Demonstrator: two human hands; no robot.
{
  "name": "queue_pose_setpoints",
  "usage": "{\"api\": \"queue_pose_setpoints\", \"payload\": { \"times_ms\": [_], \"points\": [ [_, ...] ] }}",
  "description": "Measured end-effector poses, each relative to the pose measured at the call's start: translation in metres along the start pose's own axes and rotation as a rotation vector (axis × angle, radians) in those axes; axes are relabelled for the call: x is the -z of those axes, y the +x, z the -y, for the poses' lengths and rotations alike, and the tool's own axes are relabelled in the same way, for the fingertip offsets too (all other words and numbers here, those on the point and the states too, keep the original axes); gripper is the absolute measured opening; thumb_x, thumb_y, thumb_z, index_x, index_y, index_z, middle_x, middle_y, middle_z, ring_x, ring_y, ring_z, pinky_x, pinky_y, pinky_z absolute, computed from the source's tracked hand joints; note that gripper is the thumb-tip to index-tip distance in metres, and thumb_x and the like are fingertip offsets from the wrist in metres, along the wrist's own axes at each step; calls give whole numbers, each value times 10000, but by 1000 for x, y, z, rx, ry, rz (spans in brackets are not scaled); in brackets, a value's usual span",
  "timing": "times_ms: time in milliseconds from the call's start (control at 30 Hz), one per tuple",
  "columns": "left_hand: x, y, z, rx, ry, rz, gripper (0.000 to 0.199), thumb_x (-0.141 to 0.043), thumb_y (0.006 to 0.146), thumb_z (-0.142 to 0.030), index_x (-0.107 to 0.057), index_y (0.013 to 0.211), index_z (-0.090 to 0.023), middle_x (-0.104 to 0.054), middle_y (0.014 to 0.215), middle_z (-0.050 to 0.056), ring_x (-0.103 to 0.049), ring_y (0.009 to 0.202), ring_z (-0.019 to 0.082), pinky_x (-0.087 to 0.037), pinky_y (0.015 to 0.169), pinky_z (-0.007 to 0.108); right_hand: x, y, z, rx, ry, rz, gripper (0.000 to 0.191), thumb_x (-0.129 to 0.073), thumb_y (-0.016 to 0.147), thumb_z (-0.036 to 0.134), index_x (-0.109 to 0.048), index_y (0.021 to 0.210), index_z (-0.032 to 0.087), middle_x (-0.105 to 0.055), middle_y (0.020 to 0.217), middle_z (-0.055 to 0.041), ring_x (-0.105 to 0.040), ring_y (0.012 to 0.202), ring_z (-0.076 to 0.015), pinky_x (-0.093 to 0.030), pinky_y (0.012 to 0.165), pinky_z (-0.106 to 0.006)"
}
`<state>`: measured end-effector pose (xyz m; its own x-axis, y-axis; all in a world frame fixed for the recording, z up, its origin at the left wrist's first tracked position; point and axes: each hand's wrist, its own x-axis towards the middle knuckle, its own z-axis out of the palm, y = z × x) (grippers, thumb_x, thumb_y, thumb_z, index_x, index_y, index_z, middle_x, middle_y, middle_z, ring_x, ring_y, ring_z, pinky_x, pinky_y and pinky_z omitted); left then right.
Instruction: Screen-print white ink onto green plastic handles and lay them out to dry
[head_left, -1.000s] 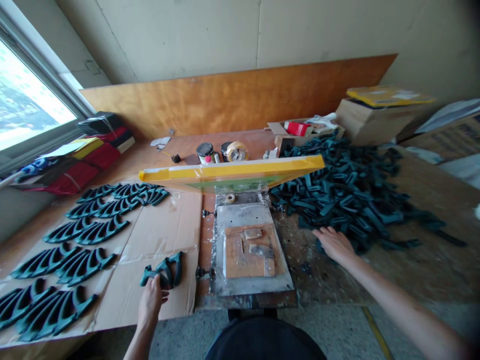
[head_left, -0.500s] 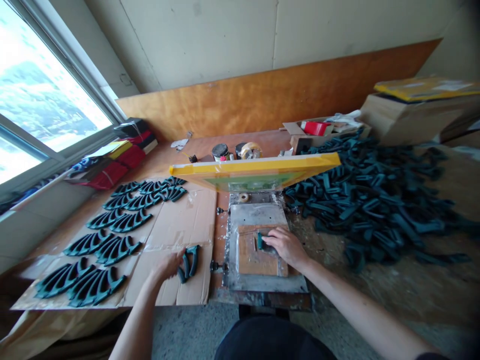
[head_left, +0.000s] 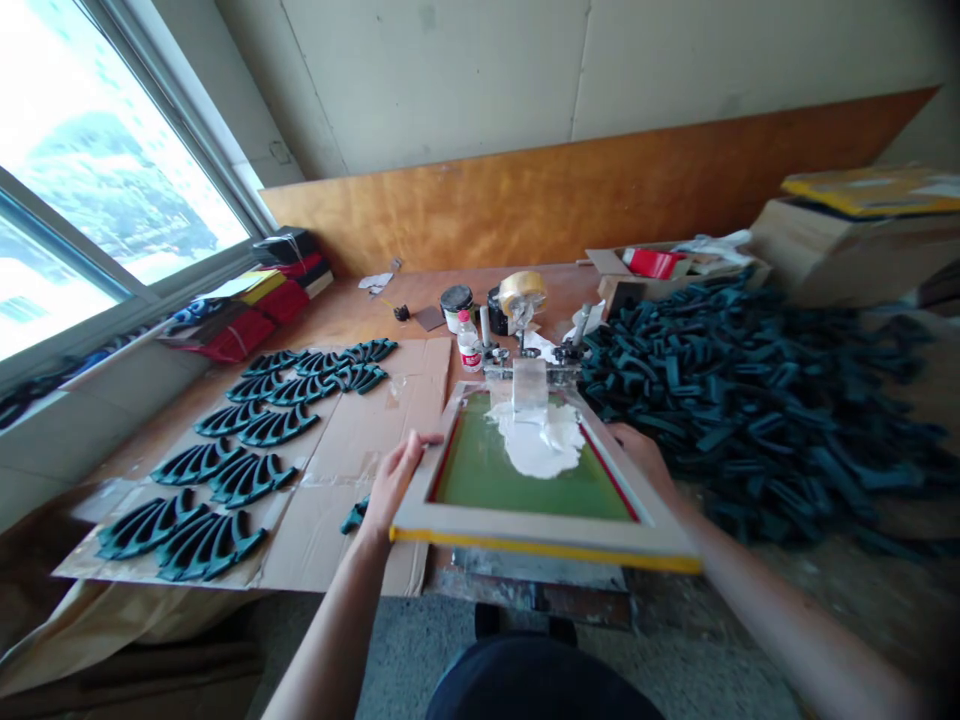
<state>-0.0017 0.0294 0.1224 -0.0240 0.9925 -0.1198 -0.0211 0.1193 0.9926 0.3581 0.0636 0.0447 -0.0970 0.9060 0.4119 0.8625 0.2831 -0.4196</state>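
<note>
1. Wooden desk [head_left: 352, 308] beside a window [head_left: 112, 150], with a pale wall [head_left: 450, 90] behind.
2. Left hand [head_left: 395, 475]: grip narrow, closed on the left side of a pale, yellow-taped frame [head_left: 540, 522]. Right hand [head_left: 641, 458]: at the frame's right side, fingers partly hidden; cannot tell how tight its grip is.
3. Within the frame, white paste [head_left: 536, 455] lies on green mesh [head_left: 480, 485], touching a pale block [head_left: 529, 385]. A metal plate [head_left: 540, 568] shows below the near edge.
4. Left, on cardboard [head_left: 300, 540]: several rows of curved teal parts [head_left: 247, 478], neatly fanned. One apart from them [head_left: 354, 515] is partly hidden by the left arm.
5. Right: a loose heap of similar parts [head_left: 750, 400]. Judging by eye, the arranged share is much the smaller; most lie unsorted.
</note>
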Motion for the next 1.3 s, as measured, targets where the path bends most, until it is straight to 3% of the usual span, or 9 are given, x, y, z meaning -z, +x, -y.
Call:
{"api": "queue_pose_setpoints", "payload": {
  "times_ms": [167, 233, 333, 533, 700, 867, 1000, 1133, 1300],
  "points": [
    [5, -17, 90, 189, 139, 2, 771, -617, 745, -582, -472, 1370, -154, -710, 835, 50, -651, 740, 194, -509, 674, 286, 0, 52, 35, 179, -75, 54, 513, -679, 789, 295, -537, 1266, 173, -565, 1208, -129, -547, 1098, -268, -468, 939, -395],
    [2, -14, 113, 187, 218, -11, 745, -579, 782, -552, -441, 1389, -141, -708, 861, 55, -652, 776, 194, -507, 711, 288, -10, 60, 59, 253, -151, 198, 449, -722, 744, 252, -575, 1161, 170, -594, 1120, -122, -549, 1052, -276, -473, 897, -392],
    [2, -8, 129, 164, 339, -8, 648, -526, 823, -501, -480, 1354, -132, -703, 957, 76, -651, 879, 209, -497, 789, 294, -24, 49, 78, 291, -197, 390, 123, -628, 794, 159, -613, 913, 186, -641, 913, -62, -575, 887, -221, -467, 760, -311],
    [6, -8, 126, 160, 435, 0, 567, -493, 848, -476, -517, 1330, -178, -688, 1066, 79, -628, 1016, 241, -471, 873, 315, -12, -8, 69, 572, -147, 473, 186, -469, 796, 42, -601, 793, 173, -621, 807, -69, -533, 810, -204, -400, 707, -302],
    [5, -9, 124, 154, 404, -6, 542, -503, 850, -449, -527, 1312, -167, -684, 1097, 91, -626, 1032, 245, -461, 905, 330, 6, -2, 65, 641, -7, 601, 142, -538, 766, 81, -596, 752, 210, -614, 758, -21, -536, 780, -187, -380, 704, -300],
    [4, -9, 125, 143, 311, -14, 553, -540, 831, -451, -534, 1293, -148, -710, 1024, 96, -651, 963, 240, -492, 836, 320, -10, -13, 72, 553, -34, 331, 204, -476, 804, 54, -635, 804, 182, -630, 790, -62, -534, 820, -207, -388, 721, -319],
    [3, -10, 123, 169, 219, 20, 597, -541, 828, -483, -504, 1319, -145, -722, 912, 79, -667, 831, 221, -513, 725, 301, -9, -35, 70, 647, -8, 358, 206, -464, 846, 93, -650, 866, 177, -648, 831, -70, -547, 823, -204, -407, 750, -327],
    [2, -10, 117, 195, 186, 6, 642, -579, 796, -506, -509, 1318, -139, -704, 827, 52, -654, 758, 197, -500, 666, 271, -3, 1, 73, 484, -15, 406, 106, -590, 863, 248, -644, 948, 214, -667, 845, -31, -579, 827, -196, -426, 753, -307],
    [3, -15, 74, 235, 72, 19, 770, -645, 731, -569, -474, 1356, -154, -679, 732, 16, -616, 641, 167, -463, 571, 245, 6, 72, 74, 210, -138, 265, 538, -646, 833, 353, -488, 1341, 270, -685, 1014, -49, -621, 877, -212, -461, 730, -293]
  ]
}}
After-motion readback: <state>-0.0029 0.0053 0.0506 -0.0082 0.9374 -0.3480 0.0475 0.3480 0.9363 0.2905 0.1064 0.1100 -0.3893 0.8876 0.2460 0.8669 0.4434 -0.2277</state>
